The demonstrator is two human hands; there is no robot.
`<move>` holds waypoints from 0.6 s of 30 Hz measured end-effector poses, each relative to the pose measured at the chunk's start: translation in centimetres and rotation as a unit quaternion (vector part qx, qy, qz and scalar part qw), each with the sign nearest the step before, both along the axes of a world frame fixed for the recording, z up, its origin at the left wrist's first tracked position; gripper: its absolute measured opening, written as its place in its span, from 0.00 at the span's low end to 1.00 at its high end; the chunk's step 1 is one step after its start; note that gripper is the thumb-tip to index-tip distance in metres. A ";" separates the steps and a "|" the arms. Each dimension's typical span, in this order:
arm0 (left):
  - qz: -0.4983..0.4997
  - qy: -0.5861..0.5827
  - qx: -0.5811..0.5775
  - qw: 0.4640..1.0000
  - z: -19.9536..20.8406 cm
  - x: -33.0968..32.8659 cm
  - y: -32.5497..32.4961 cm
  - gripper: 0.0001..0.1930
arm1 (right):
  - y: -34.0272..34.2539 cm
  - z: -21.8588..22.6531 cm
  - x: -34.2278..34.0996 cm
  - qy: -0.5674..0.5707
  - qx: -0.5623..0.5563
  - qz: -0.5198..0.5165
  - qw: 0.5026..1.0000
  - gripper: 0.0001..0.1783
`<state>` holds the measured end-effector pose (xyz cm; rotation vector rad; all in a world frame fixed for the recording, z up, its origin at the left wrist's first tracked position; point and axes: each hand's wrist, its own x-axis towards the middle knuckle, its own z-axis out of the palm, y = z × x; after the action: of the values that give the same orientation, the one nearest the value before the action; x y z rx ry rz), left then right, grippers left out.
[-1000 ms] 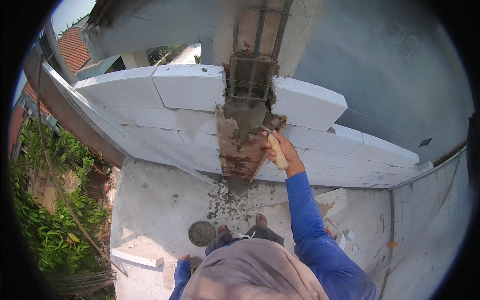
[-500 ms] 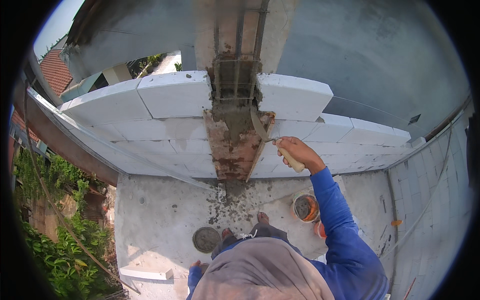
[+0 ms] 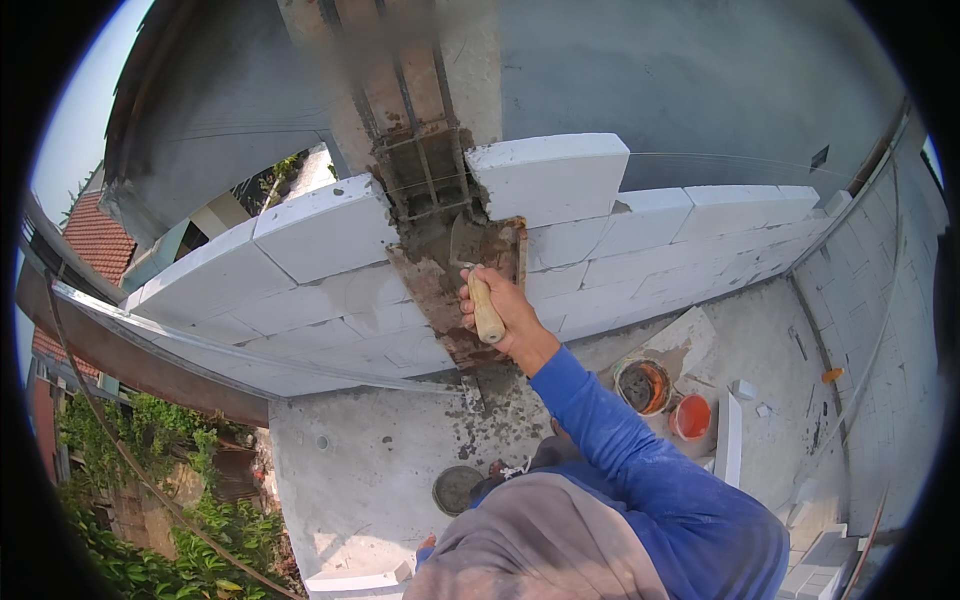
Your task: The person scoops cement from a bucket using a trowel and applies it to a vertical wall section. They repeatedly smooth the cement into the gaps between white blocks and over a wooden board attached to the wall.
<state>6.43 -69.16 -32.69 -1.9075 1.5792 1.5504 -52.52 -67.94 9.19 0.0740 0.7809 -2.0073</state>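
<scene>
My right hand [image 3: 509,318] is closed round the wooden handle of a trowel [image 3: 466,242]. Its metal blade points up and lies against wet grey mortar [image 3: 428,235] at the top of a wooden form board [image 3: 455,305]. Steel rebar [image 3: 405,90] rises from the mortar, in the gap between white block courses. A white block [image 3: 550,178] stands just right of the gap, and another white block [image 3: 325,228] on its left. Only a sliver of my left hand [image 3: 427,547] shows low down beside my body; its fingers are hidden.
On the concrete floor stand a bucket of mortar [image 3: 457,490], an orange-lined bucket [image 3: 642,386] and a red bucket [image 3: 690,417]. A long metal bar [image 3: 270,352] slants along the left wall. Mortar splatters lie below the form, and a drop with greenery [image 3: 150,480] is at left.
My right hand has swung the trowel from the form's right edge inward, so the blade now lies over the mortar. The view has tilted and shifted, showing more floor at right.
</scene>
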 end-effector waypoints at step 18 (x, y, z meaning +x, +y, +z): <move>-0.004 -0.022 0.001 1.000 1.3 0.2 1.0 0.35 | 0.9 -5.7 -3.1 0.056 -0.046 0.050 0.996 0.20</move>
<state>6.65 -68.18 -31.39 -1.9177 1.5664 1.4962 -55.60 -67.01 3.49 -0.1280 0.7468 -1.9625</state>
